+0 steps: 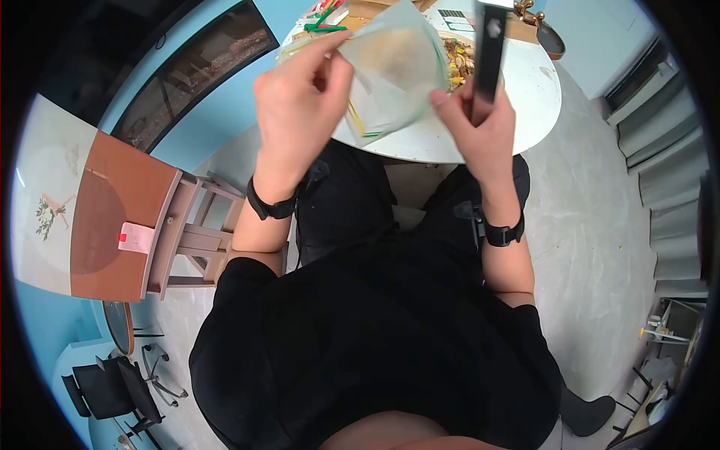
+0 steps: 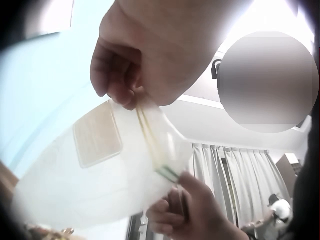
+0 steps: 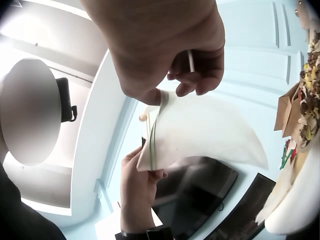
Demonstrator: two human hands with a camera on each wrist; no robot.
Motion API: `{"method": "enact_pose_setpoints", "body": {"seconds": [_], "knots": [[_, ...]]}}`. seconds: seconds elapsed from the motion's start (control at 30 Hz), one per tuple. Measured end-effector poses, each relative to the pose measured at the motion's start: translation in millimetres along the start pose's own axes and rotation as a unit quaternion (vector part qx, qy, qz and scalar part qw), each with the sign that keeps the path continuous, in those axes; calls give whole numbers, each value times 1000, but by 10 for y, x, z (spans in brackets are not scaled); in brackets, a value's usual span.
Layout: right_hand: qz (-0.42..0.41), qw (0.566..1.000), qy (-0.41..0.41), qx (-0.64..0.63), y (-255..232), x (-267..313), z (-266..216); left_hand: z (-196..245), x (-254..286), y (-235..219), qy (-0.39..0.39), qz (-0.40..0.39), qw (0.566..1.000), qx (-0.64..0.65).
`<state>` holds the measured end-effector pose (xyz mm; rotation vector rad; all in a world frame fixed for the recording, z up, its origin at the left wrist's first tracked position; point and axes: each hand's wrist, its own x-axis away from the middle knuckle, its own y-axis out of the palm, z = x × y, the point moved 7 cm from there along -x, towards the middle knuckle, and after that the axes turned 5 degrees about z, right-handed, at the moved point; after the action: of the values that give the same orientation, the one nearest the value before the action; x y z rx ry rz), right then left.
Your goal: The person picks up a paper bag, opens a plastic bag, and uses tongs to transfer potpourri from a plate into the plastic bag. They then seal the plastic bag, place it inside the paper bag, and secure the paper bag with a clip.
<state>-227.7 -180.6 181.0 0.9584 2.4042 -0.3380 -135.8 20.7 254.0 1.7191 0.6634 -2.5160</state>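
A translucent zip bag (image 1: 397, 71) with yellow and green zip strips hangs between my two hands over the white table (image 1: 536, 97). My left hand (image 1: 296, 112) pinches one top corner of it. In the left wrist view a pale brown square (image 2: 97, 135) shows on the bag's side. My right hand (image 1: 484, 139) grips a long black bar-shaped item (image 1: 491, 56) pointing up and away; its exact kind I cannot tell. The right thumb is right at the opposite end of the bag's zip, as the left wrist view shows.
Brown and yellow dried pieces (image 1: 459, 60) lie on the table behind the bag. A green clip-like item (image 1: 324, 28) sits at the far left of it. At its far right stands a brown box (image 1: 521, 30). A chair (image 1: 112, 390) and a wooden stool (image 1: 199, 240) are at the left.
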Motion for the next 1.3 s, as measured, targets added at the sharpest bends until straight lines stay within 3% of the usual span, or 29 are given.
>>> {"method": "enact_pose_setpoints", "body": {"seconds": [0.03,0.1,0.33,0.57,0.6,0.73,0.77,0.83,0.93,0.97,1.03,1.13,1.23,1.3], "knots": [[-13,1000,3,26,50,2,3,75,12,48,26,10,1000,7],[-3,993,-84,82,145,-45,-162,197,54,172,60,-11,998,-1],[30,998,-42,34,147,-329,99,142,-68,382,82,-35,996,-23],[-58,996,70,14,178,-681,588,-569,-558,443,-52,4,998,-23],[-72,994,82,9,201,-764,588,-601,-651,449,-19,20,997,-69],[-103,985,135,-38,11,-1212,841,-1104,-930,515,-156,32,980,-119],[-108,981,153,-54,-86,-1316,951,-1230,-978,590,-167,10,970,-176],[-108,983,146,39,-295,-1515,1133,-1430,-953,861,-160,-28,969,-186],[-105,970,149,160,-591,-1710,1480,-1667,-698,1414,-194,-137,954,-182],[-106,961,156,203,-675,-1735,1580,-1750,-596,1592,-240,-182,935,-184],[-109,943,174,261,-794,-1748,1764,-1892,-469,1862,-246,-251,917,-189],[-112,934,195,279,-804,-1710,1892,-1898,-532,1873,-271,-234,914,-191],[-116,935,139,304,-798,-1741,1926,-1994,-519,1841,-329,-220,895,-204],[-121,928,142,323,-778,-1723,1926,-2006,-424,1935,-347,-215,901,-147]]}}
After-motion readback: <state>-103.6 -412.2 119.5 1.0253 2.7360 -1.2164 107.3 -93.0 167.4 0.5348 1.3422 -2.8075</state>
